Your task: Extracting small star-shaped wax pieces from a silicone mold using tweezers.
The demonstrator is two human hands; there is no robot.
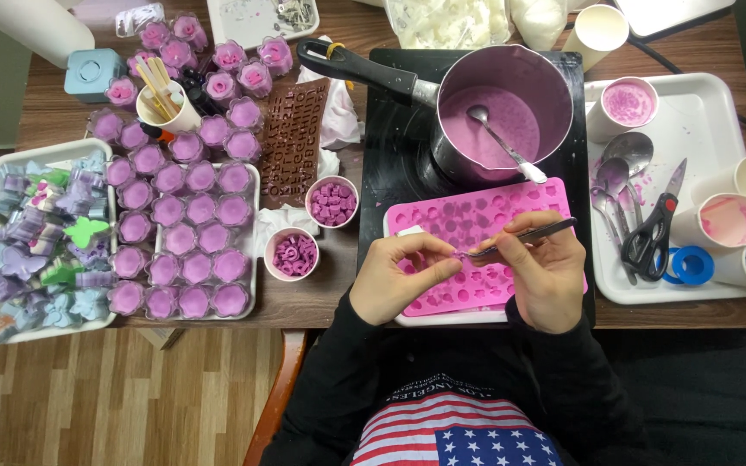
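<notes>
My right hand (546, 272) grips metal tweezers (524, 237), their tips pointing left toward my left hand. My left hand (399, 276) pinches a tiny purple piece (457, 254) between thumb and forefinger, right at the tweezer tips. Both hands hover over a pink silicone mould (477, 216) with many small cavities, which lies on a white tray at the table's front edge. Behind the mould, a saucepan (502, 112) of purple wax with a spoon in it sits on a black hob.
Two small paper cups (331, 203) (292, 253) of purple pieces stand left of the mould. Further left lie trays of purple flower candles (187, 233) and butterfly shapes (45, 242). A white tray (701, 121) on the right holds spoons, scissors (654, 233) and cups. A brown letter mould (295, 142) lies behind.
</notes>
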